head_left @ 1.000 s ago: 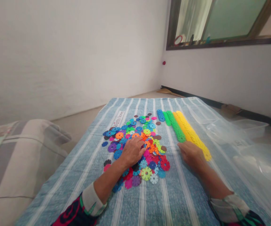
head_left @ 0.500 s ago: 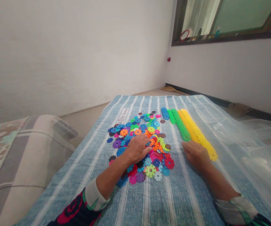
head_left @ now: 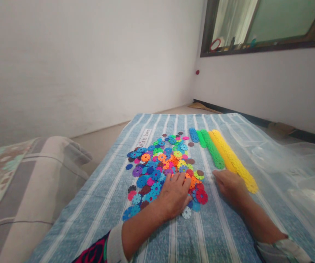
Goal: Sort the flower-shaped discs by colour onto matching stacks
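A loose pile of flat, notched plastic discs (head_left: 150, 171) in many colours is spread over the striped cloth. My left hand (head_left: 175, 195) lies palm down on the near part of the pile, fingers spread over orange and red discs. To its right, my right hand (head_left: 232, 186) rests on the cloth with its fingers curled together; whether a disc is inside is hidden. Just beyond that hand ends a row of overlapping green discs (head_left: 212, 150). Beside it runs a longer yellow row (head_left: 232, 160). A shorter green row (head_left: 201, 138) and a short blue row (head_left: 193, 134) lie further left.
Blue-and-white striped cloth (head_left: 105, 204) covers the table. Clear plastic containers (head_left: 308, 153) stand along the right side. A padded seat or bed edge with a striped cover (head_left: 50, 175) is at the left. Walls and a window (head_left: 280, 25) lie beyond.
My left hand has moved nearer and to the right across the pile, uncovering blue discs and covering some near ones. My right hand keeps its place by the green row. The view has shifted slightly.
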`<state>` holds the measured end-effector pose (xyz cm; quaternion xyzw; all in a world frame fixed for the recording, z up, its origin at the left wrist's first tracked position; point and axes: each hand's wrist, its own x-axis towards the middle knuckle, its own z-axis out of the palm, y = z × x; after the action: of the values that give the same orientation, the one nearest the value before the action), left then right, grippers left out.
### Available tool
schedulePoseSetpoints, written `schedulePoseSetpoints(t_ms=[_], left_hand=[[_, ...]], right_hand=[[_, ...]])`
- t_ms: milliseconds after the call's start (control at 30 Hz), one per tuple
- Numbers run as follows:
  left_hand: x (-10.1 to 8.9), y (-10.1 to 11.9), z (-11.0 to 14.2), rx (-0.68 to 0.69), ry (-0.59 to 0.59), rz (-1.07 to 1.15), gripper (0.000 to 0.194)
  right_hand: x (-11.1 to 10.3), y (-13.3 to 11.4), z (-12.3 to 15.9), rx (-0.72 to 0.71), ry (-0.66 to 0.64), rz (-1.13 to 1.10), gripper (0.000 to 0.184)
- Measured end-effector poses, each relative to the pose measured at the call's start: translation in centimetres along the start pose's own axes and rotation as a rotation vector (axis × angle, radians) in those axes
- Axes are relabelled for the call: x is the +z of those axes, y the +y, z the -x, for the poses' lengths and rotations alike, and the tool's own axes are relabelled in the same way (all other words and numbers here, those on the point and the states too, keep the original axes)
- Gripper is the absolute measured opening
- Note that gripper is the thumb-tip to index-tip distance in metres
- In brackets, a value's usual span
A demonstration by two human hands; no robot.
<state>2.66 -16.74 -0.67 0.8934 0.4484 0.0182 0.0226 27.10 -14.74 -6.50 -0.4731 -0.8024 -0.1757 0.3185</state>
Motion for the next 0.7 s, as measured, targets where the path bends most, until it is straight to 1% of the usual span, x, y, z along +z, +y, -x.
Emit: schedulePoseSetpoints(t_ms=[167,333,400,467,567,633,700], left_hand=[[-0.6,0.7,0.2,-0.025,-0.025,-0.037,0.034],[-0.2,0.4,0.0,-0.08,-0.01,-0.029,0.027],[0.2,0.3,-0.1,-0.1,0.02,-0.023,0.026],[0.7,0.5,-0.1,-0.092,0.084,-0.018,0.025],[1.4,1.1,0.1,0.007,0.177,0.015,0.03],[1.7,1.6,0.2,0.125,0.192,0.04,0.039],[1.9,2.2,0.3,0.259,0.175,0.045,0.049]], right_hand=[[0.1,0.0,0.1,0.001,-0.002,-0.008,0.026],[0.3,0.0,0.2,0.013,-0.011,0.003,0.026],[0.3,0.0,0.2,0.017,-0.022,-0.005,0.025],[0.4,0.0,0.3,0.019,-0.031,-0.013,0.025],[0.4,-0.1,0.2,0.018,-0.018,-0.003,0.025],[0.4,-0.2,0.1,0.01,-0.006,0.008,0.026],[0.4,-0.3,0.0,0.004,-0.008,0.015,0.026]])
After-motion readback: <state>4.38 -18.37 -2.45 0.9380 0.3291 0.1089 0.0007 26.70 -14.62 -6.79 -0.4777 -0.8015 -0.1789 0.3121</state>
